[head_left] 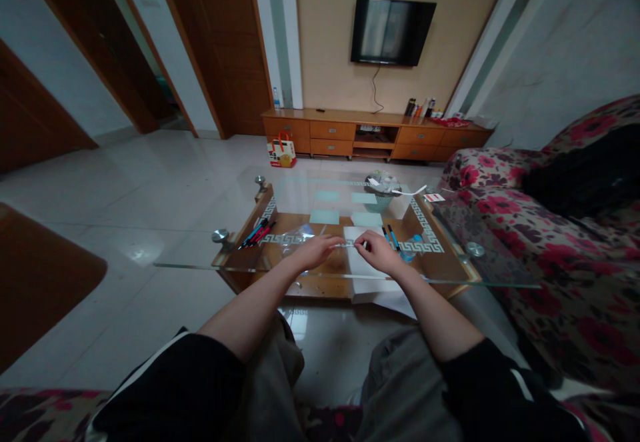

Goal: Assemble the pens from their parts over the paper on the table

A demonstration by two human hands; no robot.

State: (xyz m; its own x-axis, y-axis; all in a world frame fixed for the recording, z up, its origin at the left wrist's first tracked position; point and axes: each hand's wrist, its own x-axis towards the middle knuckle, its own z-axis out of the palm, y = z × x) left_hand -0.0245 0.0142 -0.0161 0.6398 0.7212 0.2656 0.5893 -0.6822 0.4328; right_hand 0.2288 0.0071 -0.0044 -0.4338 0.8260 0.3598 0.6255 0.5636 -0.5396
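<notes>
I sit at a glass-topped coffee table (200,265). My left hand (316,250) and my right hand (376,251) meet over a white sheet of paper (361,263) near the front edge. Both pinch a small thin object (349,245) stretched between their fingertips; what it is cannot be made out. Two blue-capped pens (391,236) lie just right of my right hand. A bunch of red, blue and black pens (257,233) lies at the table's left side. Pale green note squares (325,217) sit further back on the glass.
A bowl-like basket (379,192) with wrapped items stands at the back of the table. A floral sofa (560,255) runs along the right. A wooden TV cabinet (375,134) under a wall TV (391,31) stands across the tiled floor, with a paper bag (281,151) beside it.
</notes>
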